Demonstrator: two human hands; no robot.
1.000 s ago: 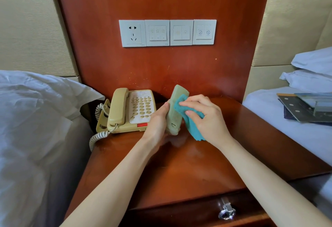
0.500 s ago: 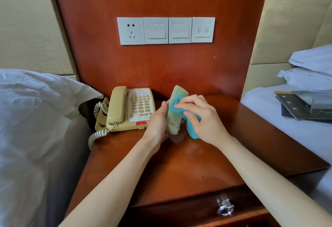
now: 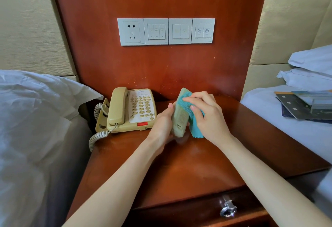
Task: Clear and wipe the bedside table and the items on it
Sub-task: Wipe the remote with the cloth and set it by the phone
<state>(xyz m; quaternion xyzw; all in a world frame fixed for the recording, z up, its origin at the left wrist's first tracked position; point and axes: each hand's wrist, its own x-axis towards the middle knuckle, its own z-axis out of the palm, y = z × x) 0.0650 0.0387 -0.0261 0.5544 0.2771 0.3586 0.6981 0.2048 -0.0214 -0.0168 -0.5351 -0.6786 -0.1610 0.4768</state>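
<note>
Presently, on the glossy red-brown wooden bedside table [image 3: 188, 169], between 2 beds:

Item 1: pale green-beige oblong plastic remote control [image 3: 180, 117], held nearly upright just above the tabletop, to the right of the telephone. The left hand [image 3: 161, 127] grasps it from the left side and below, thumb along its edge.

Item 2: small teal knitted cleaning cloth [image 3: 195, 124], draped over the upper right face of the remote and hanging down past its lower end. The right hand [image 3: 206, 117] clasps the cloth, fingers curled and pressing it onto the remote near the top.

Item 3: beige corded desk telephone [image 3: 129, 109], standing at the back left of the table against the wooden wall panel [image 3: 161, 72]; handset on its cradle, keypad to the right of it, 1 red strip at the front edge. The coiled cord [image 3: 98, 136] hangs off the table's left side.

Item 4: row of 4 white plates [image 3: 166, 31] on the panel: 1 power socket on the left and 3 switch plates.

Item 5: chrome drawer knob [image 3: 228, 208], on the drawer front beneath the tabletop.

Item 6: white pillow [image 3: 36, 111], on the left-hand bed, just beside the table.

Item 7: stack of dark folders and cards [image 3: 303, 106], lying on the white sheet of the right-hand bed; 2 white pillows [image 3: 312, 70] behind them.
</note>
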